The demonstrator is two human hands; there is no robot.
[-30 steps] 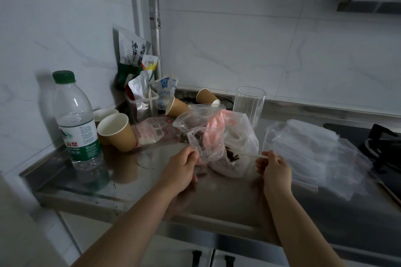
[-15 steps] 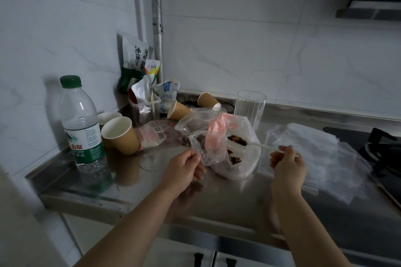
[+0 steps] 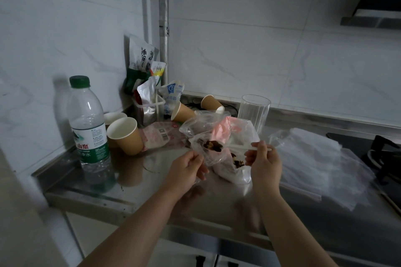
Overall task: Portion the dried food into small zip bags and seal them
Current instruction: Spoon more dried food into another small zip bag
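My left hand (image 3: 186, 167) pinches the edge of a small clear zip bag (image 3: 207, 154) and holds it up over the steel counter. My right hand (image 3: 263, 159) grips a thin white spoon (image 3: 240, 147) whose tip carries dark dried food (image 3: 212, 145) at the small bag's mouth. Behind them lies a larger clear and pink bag (image 3: 235, 136) with more dried food (image 3: 237, 161) inside. A pile of unused clear zip bags (image 3: 314, 158) lies to the right.
A water bottle (image 3: 89, 123) stands at the left beside paper cups (image 3: 124, 135). More cups, snack packets (image 3: 142, 65) and a clear glass (image 3: 253, 112) sit along the wall. A stove burner (image 3: 384, 154) is at far right. The counter's front edge (image 3: 152, 208) runs below my hands.
My right hand lifted the spoon out of the large bag and carried it left, with dried food on it, to the small bag. My left hand kept holding that bag.
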